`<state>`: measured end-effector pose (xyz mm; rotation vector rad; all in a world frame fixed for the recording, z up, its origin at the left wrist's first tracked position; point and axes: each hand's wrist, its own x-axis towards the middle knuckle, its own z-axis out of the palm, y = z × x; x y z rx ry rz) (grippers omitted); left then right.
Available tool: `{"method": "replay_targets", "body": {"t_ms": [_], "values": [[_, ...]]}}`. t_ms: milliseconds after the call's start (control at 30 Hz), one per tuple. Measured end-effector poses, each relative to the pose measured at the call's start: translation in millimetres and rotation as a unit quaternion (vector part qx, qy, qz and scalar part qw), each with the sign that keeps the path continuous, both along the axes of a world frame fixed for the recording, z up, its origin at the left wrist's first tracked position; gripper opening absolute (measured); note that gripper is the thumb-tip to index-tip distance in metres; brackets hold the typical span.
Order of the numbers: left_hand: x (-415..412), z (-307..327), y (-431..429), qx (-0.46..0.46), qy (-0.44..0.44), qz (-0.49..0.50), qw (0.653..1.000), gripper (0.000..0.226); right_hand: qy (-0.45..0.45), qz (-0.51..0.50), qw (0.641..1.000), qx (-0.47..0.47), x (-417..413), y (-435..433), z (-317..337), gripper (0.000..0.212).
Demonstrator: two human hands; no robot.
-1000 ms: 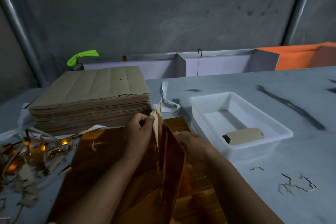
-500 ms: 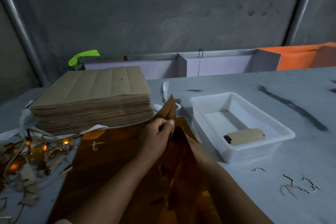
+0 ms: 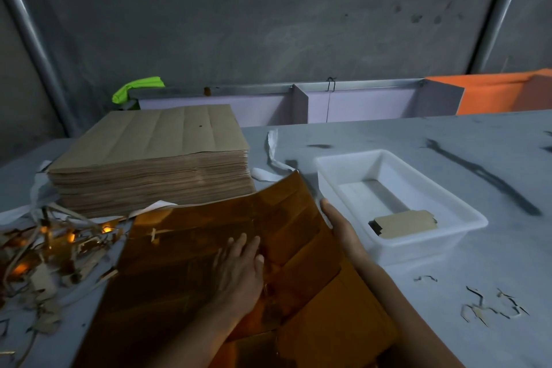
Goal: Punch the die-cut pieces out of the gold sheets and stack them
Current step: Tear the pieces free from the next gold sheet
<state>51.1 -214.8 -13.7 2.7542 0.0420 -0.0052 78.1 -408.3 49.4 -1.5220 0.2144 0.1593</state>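
On the desk (image 3: 448,140) in front of the person, the top gold sheet (image 3: 194,254) lay over more gold material, its far corner curled up just beside the white tray (image 3: 424,245). The left hand (image 3: 239,269) rested flat on the sheet's middle, fingers (image 3: 242,243) straight and close together, gripping nothing. The right hand (image 3: 339,225) stood on edge against the sheet's right border, between sheet and tray. Its fingers were also straight, and it pinched nothing.

The main risk looked like slipping. The foil face seemed glossy, and with only an open palm on it a push could have slid the sheet over the layer beneath instead of freeing a piece. A hard press with the flat hand might have creased the foil or torn a piece where its nicks held. The lifted corner could have caught the tray wall and nudged the tray. That would have upset the small stack of pieces (image 3: 403,222) lying slightly askew inside it. Any piece that dropped to the left could have been lost in the scrap pile (image 3: 44,251) near the tall brown stack (image 3: 149,158).
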Motion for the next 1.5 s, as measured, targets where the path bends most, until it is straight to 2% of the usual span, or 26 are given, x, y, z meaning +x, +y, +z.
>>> {"method": "replay_targets", "body": {"t_ms": [67, 133, 233, 433, 600, 700, 867, 967, 1200, 1367, 1500], "values": [[0, -7, 0, 0.058, -0.016, -0.013, 0.998, 0.05, 0.055, 0.078, 0.995, 0.014, -4, -6, 5, 0.049], [1, -12, 0, 0.079, -0.02, -0.015, 0.997, 0.051, 0.128, 0.12, 0.984, -0.021, -5, -14, 11, 0.044], [3, -16, 1, 0.086, -0.025, -0.019, 0.996, 0.051, 0.148, 0.094, 0.977, -0.12, 3, -23, 15, 0.032], [1, -14, 0, 0.071, -0.016, -0.014, 0.997, 0.051, 0.119, 0.053, 0.968, -0.216, 18, -12, 15, 0.025], [-1, -6, -2, 0.067, -0.004, -0.014, 0.998, 0.05, 0.059, 0.018, 0.922, -0.383, 22, -4, 1, 0.027], [-3, -3, -3, 0.059, 0.005, -0.018, 0.998, 0.05, 0.022, 0.016, 0.914, -0.404, 20, -6, -3, 0.035], [-3, -4, -3, 0.068, 0.0, -0.016, 0.998, 0.051, -0.033, 0.045, 0.887, -0.458, 18, -2, 4, 0.021], [-2, -6, -3, 0.071, 0.0, -0.02, 0.997, 0.051, -0.055, 0.046, 0.873, -0.483, 18, -8, 7, 0.023], [-1, -8, -1, 0.074, -0.008, -0.023, 0.997, 0.052, -0.035, 0.062, 0.905, -0.418, 17, -13, 4, 0.03], [-1, -10, -1, 0.057, -0.023, -0.017, 0.998, 0.051, 0.013, 0.112, 0.952, -0.283, 13, -19, 4, 0.02], [0, -12, -1, 0.053, -0.03, -0.014, 0.998, 0.05, 0.06, 0.144, 0.957, -0.244, 12, -20, 9, 0.017]]}}
